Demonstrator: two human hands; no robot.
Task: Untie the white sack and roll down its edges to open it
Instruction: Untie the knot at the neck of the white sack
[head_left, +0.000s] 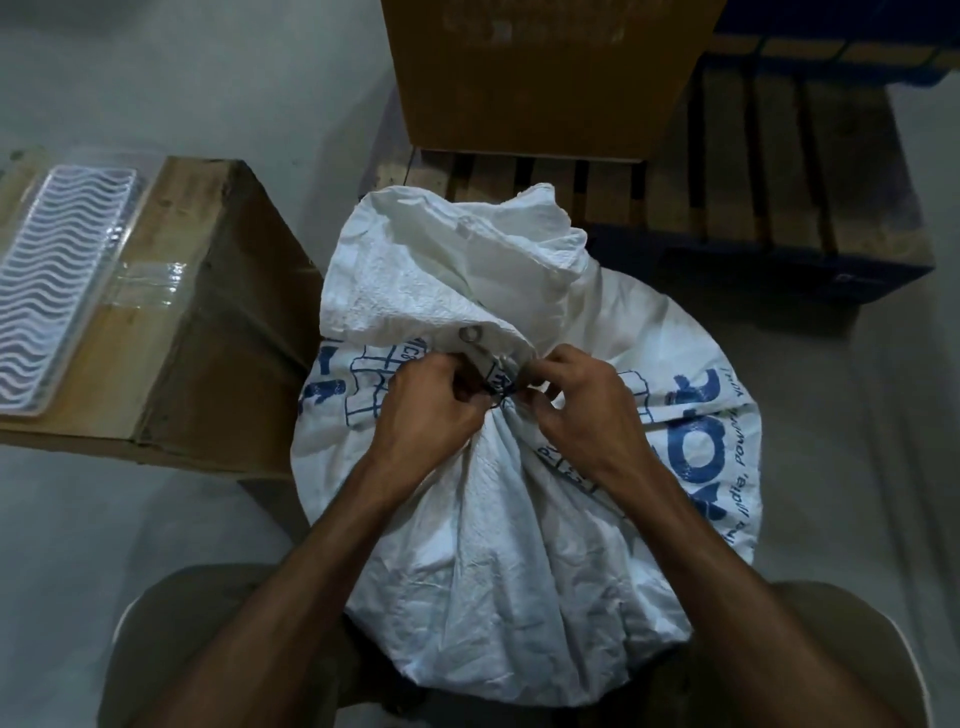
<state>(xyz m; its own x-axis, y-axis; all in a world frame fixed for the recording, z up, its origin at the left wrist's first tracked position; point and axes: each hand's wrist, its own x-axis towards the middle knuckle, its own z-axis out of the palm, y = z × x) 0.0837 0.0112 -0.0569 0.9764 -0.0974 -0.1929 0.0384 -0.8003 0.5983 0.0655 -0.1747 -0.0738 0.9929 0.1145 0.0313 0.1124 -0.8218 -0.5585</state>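
White woven plastic sack with blue print (519, 519) stands on the floor between the person's knees, neck gathered and tied. Dark tie (501, 400) sits directly between both hands; left hand (431, 410) and right hand (587, 400) equally near, fingers curled, pinching it. Loose mouth flops away, beyond knot. Cardboard box (208, 338) left, wooden pallet (753, 208) behind

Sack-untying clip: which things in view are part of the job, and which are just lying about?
In the job: white sack; dark tie at its gathered neck; left hand and right hand, both pinching there.

Lying about: taped cardboard box; wavy plastic tray; second cardboard box; wooden pallet.
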